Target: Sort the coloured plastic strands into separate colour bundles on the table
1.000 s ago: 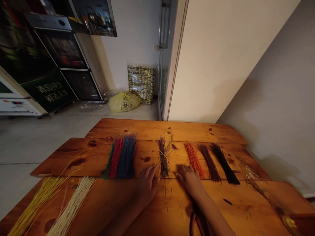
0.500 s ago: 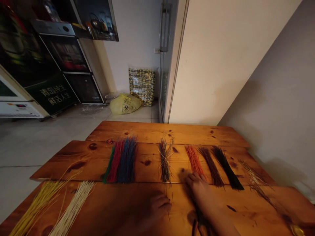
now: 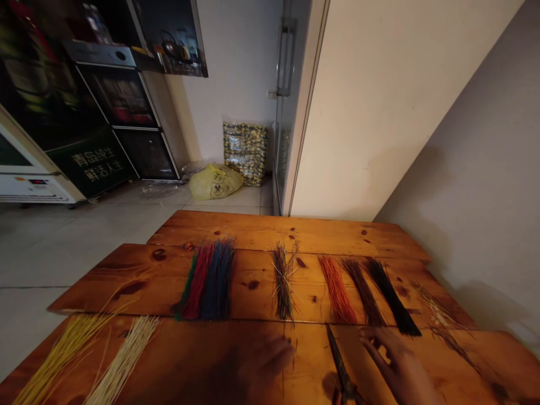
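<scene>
Table [image 3: 253, 229] knotty wood, smooth sheen; scissors [image 3: 342, 371] metal, dull.

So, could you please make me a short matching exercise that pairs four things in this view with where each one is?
Things:
1. Scissors
2. Black bundle
3. Mixed-colour bundle
4. Yellow plastic bag

Places:
A. Between the blue bundle and the orange bundle
B. On the floor, beyond the table
C. Between the left hand and the right hand
D. Just to the right of the dark brown bundle

Right pairs: 1-C, 2-D, 3-A, 4-B
</scene>
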Available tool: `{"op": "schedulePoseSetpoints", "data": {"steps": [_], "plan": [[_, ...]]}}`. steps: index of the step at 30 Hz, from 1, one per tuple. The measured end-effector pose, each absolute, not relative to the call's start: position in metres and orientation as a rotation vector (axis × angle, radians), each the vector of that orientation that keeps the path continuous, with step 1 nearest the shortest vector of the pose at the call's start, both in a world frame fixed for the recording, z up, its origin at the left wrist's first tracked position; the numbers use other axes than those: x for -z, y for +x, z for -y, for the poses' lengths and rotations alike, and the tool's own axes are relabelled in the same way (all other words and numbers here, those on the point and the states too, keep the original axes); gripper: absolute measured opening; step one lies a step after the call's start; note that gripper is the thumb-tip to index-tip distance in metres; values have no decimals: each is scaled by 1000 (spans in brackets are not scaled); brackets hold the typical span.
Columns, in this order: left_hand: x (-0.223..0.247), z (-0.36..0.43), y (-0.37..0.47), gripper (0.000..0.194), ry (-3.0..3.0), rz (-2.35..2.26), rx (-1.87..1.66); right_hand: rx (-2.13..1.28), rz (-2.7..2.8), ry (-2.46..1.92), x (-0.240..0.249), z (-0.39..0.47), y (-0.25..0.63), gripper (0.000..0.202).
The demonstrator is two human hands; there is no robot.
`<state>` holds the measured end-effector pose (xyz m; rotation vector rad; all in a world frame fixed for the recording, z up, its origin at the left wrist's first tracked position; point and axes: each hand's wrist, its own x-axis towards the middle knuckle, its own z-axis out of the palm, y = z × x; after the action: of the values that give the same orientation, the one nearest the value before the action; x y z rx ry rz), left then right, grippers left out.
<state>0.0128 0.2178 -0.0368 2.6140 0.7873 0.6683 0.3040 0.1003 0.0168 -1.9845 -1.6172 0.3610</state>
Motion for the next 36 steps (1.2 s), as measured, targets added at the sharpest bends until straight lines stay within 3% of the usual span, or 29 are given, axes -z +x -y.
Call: {"op": "schedulePoseSetpoints", "data": {"steps": [7,13,16,21,28,36], "plan": [[16,-280,47,37,2826,-783,-354,-541,1432,-1850,-22,-111,278,32],[8,-241,30,59,2693,-986,-377,-700,1275,-1673,-31,-164,261,39],[7,-217,6,54,2642,-1206,-419,-730,1309,-1686,-25,-220,241,48],[23,-216,-24,37,2599,-1509,-379,-783,1380,-1708,-9,-271,218,42],[20,-244,-21,20,2724,-1372,-149,-775,1341,-1704,1,-198,230,37],[15,-253,-10,16,2766,-1182,-24,-743,1283,-1716,19,-148,230,32]]}}
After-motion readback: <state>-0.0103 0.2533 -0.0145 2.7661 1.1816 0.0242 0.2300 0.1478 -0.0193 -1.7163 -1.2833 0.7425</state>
